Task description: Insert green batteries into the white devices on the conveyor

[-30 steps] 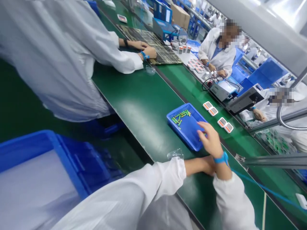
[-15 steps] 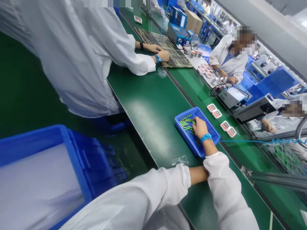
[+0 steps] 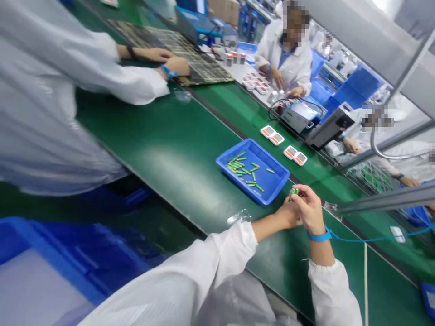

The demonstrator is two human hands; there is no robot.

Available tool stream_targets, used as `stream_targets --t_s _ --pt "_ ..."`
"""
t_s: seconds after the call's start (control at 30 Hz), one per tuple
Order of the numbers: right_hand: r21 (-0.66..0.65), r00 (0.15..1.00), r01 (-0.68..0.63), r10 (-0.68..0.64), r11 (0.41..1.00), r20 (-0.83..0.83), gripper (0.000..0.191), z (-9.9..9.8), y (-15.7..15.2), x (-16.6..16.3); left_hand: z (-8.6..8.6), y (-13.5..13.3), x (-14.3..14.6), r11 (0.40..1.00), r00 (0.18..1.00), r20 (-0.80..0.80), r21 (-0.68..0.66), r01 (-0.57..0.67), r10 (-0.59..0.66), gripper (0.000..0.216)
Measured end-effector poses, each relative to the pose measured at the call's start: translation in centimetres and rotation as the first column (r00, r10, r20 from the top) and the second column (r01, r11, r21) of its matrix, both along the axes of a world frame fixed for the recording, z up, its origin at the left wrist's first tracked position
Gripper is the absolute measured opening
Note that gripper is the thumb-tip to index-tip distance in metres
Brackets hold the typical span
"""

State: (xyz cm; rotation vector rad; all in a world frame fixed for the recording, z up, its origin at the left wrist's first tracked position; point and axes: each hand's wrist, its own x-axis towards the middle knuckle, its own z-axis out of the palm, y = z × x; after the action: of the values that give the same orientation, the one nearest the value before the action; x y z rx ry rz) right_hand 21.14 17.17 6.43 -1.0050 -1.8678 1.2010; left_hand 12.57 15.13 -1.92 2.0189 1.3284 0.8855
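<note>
My right hand (image 3: 310, 206), with a blue strap on its wrist, has its fingers closed on small green batteries (image 3: 294, 192). Pressed close beside it, my left hand (image 3: 289, 214) is closed too. My right hand partly covers its fingers, and what they hold is hidden. Both hands are over the green bench, just off the near right corner of a blue tray (image 3: 277, 192). Inside that tray, loose green batteries (image 3: 238, 167) lie mostly towards the far left end, with a few scattered singly.
White-and-orange devices (image 3: 272, 135) lie in pairs beyond the tray. A clear plastic bag (image 3: 239, 216) is near the bench edge. At left, a co-worker's hands (image 3: 173, 63) rest on a gridded panel (image 3: 204, 68). A metal post (image 3: 384, 203) and a blue cord (image 3: 370, 239) are at right.
My right hand has come out of the tray with batteries and met my left hand beside it. The view has shifted, so the bench and tray appear further left.
</note>
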Motion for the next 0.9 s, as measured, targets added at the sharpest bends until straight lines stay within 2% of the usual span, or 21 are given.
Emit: stream_targets --t_s 0.07,0.17,0.27,0.4,0.53,0.73,0.8,0.9 --pt "0.002 0.984 0.180 -0.180 0.984 -0.001 0.036 -1.8 -0.7 4.6 -0.3 -0.1 -0.3 1.000 0.999 -0.045 -0.015 0.017 -0.017 0.050" --pt "-0.038 0.910 0.414 -0.413 0.910 0.011 0.043 -4.8 -1.7 10.4 -0.4 -0.2 -0.8 1.000 0.996 -0.090 0.002 0.010 -0.010 0.056" --pt "-0.076 0.871 0.490 -0.486 0.868 0.065 0.045 -7.3 -2.5 13.2 -0.5 -0.4 -0.9 1.000 0.993 -0.116 0.001 0.006 -0.006 0.059" --pt "-0.089 0.865 0.500 -0.494 0.861 0.082 0.042 -8.5 -2.9 13.1 -0.5 -0.8 -0.9 1.000 0.989 -0.145 -0.003 0.023 -0.023 0.060" --pt "-0.107 0.866 0.500 -0.497 0.859 0.055 0.042 -8.6 -3.0 12.4 -0.5 -0.8 -1.0 0.999 0.986 -0.167 -0.025 0.026 -0.030 0.061" --pt "-0.156 0.857 0.504 -0.515 0.849 -0.031 0.039 -8.6 -3.8 12.9 -0.4 -0.8 -1.3 0.999 0.985 -0.171 -0.033 0.022 -0.028 0.056" --pt "-0.110 0.862 0.502 -0.506 0.858 -0.012 0.035 -8.5 -4.2 13.1 -0.3 -0.8 -1.4 0.999 0.984 -0.177 -0.044 0.017 -0.025 0.057" --pt "0.050 0.890 0.450 -0.453 0.891 0.054 0.028 -8.3 -4.6 13.1 -0.3 -0.8 -1.5 0.998 0.981 -0.192 -0.058 0.023 -0.033 0.058"
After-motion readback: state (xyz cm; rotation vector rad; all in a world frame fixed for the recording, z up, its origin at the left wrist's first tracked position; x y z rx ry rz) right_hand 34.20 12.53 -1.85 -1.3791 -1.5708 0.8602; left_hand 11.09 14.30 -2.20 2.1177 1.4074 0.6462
